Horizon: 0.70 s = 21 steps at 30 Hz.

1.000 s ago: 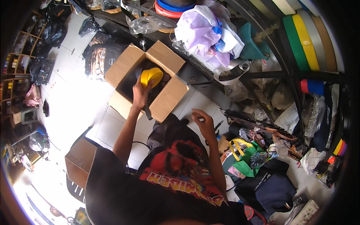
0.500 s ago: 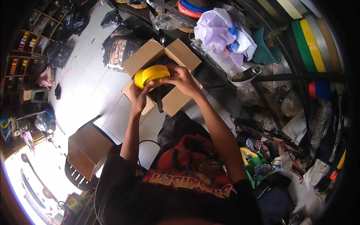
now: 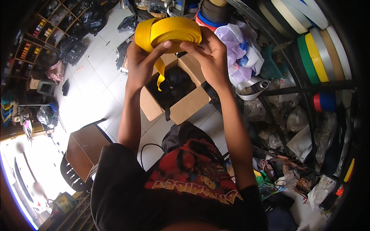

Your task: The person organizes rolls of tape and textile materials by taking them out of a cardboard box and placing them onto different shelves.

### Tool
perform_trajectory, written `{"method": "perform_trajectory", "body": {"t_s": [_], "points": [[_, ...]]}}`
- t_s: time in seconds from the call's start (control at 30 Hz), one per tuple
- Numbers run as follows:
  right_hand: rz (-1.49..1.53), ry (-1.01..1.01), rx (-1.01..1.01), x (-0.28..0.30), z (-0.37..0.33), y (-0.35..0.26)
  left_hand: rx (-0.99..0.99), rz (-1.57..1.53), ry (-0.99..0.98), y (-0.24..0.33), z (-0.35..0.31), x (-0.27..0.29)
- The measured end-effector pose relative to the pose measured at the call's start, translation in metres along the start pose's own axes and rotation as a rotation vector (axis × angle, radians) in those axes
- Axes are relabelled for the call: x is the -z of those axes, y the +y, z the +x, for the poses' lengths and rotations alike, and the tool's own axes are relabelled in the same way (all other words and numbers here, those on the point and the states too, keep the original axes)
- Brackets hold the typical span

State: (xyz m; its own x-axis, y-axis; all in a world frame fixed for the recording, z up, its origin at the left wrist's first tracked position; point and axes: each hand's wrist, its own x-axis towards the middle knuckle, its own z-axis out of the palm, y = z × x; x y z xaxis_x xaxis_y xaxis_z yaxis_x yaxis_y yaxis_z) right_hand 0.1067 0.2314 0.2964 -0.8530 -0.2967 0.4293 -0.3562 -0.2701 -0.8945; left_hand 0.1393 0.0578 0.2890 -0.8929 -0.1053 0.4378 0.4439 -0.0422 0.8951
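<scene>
Between my two hands is a thick roll of yellow webbing strap [image 3: 175, 32], raised above an open cardboard box [image 3: 191, 104]. My left hand [image 3: 140, 61] grips its left side, thumb across the near face. At the right side my right hand [image 3: 210, 54] closes round the roll, its thumb pressed to the lower edge. A loose tail of the strap [image 3: 161, 75] hangs from the roll toward the box. Dark straps or cloth [image 3: 179, 82] lie inside the box, partly shaded. The fingers behind the roll are mostly hidden.
On the right, a dark metal rack [image 3: 308, 88] bears webbing rolls [image 3: 318, 56] and plastic bags. Crumpled white and lilac cloth [image 3: 241, 50] lies beside the box. Another brown box [image 3: 86, 152] rests on a black chair [image 3: 73, 169] at left. Black bags [image 3: 71, 52] sit on the tiled floor.
Both hands have lifted the yellow webbing roll up and away from the box, closer to my view. Its loose tail now hangs down, and more of the box's inside shows.
</scene>
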Motion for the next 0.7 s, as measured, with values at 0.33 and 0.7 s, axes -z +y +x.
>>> {"method": "perform_trajectory", "body": {"t_s": [0.33, 0.7], "points": [[-0.121, 0.242, 0.247, 0.077, -0.035, -0.099, 0.036, -0.116, -0.16, 0.038, 0.01, -0.027], [-0.336, 0.591, 0.34, 0.146, -0.131, -0.214, 0.279, 0.382, -0.466, 0.025, 0.019, -0.079]]}}
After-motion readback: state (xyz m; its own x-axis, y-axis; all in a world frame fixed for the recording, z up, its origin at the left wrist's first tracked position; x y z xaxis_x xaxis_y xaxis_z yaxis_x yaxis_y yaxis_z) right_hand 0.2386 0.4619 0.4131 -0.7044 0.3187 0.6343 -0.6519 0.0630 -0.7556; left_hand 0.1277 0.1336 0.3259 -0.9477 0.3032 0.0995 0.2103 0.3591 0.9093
